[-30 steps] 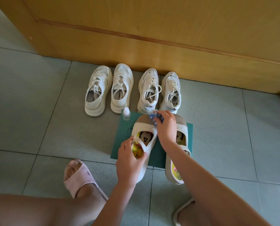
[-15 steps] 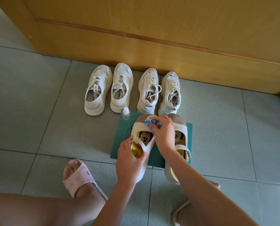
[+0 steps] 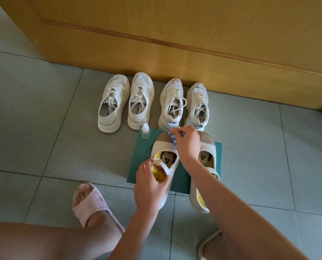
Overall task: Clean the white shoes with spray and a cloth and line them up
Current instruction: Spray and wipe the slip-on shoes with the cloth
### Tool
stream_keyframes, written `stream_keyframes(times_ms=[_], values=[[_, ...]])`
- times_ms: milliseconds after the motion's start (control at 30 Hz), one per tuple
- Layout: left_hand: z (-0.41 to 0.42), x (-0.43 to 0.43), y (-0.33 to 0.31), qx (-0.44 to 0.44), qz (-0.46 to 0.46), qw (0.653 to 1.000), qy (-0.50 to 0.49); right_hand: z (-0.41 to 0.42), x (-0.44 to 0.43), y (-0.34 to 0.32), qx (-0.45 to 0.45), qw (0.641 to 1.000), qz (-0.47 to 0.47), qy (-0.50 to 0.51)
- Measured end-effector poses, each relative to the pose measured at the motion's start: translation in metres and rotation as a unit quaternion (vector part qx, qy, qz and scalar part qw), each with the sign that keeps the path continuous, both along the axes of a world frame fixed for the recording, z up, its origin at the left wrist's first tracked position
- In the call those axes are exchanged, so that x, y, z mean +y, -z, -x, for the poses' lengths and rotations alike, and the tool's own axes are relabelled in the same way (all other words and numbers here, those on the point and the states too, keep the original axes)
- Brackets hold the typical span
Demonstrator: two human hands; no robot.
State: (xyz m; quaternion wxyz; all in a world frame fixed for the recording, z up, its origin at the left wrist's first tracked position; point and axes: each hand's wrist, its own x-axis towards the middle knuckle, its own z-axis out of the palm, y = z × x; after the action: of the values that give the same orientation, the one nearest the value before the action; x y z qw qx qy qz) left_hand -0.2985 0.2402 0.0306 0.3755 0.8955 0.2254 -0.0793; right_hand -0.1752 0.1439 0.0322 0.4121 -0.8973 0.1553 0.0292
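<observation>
R hand (image 3: 187, 145) pinches striped cloth (image 3: 172, 136), slid slightly left over strap shoe (image 3: 164, 147) toe on green mat (image 3: 137, 166). L hand (image 3: 149, 184) grips its heel; wipe ongoing.

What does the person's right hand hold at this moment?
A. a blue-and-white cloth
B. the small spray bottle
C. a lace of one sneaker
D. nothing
A: the right hand pinches the blue-and-white cloth on the toe of the strap shoe, while the spray bottle stands untouched.
</observation>
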Motion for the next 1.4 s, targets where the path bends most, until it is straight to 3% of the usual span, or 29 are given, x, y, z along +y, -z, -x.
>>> stream_keyframes(times_ms=[233, 467, 733, 1033, 1400], values=[[-0.001, -0.001, -0.002, 0.009, 0.002, 1.000, -0.001, 0.009, -0.005, 0.004, -0.018, 1.000, 0.000, 0.024], [-0.001, 0.000, -0.001, 0.022, 0.014, 1.000, 0.002, 0.030, -0.007, 0.008, -0.065, 0.994, 0.068, -0.061], [-0.001, 0.001, -0.001, 0.026, 0.032, 0.999, -0.011, 0.052, -0.016, 0.010, -0.074, 0.994, -0.017, -0.083], [0.001, 0.005, 0.002, 0.004, 0.034, 0.999, -0.002, 0.000, -0.013, 0.006, -0.046, 0.997, 0.024, -0.063], [-0.001, 0.001, 0.002, 0.013, 0.021, 1.000, -0.016, 0.038, 0.007, 0.001, -0.088, 0.945, 0.058, -0.310]])
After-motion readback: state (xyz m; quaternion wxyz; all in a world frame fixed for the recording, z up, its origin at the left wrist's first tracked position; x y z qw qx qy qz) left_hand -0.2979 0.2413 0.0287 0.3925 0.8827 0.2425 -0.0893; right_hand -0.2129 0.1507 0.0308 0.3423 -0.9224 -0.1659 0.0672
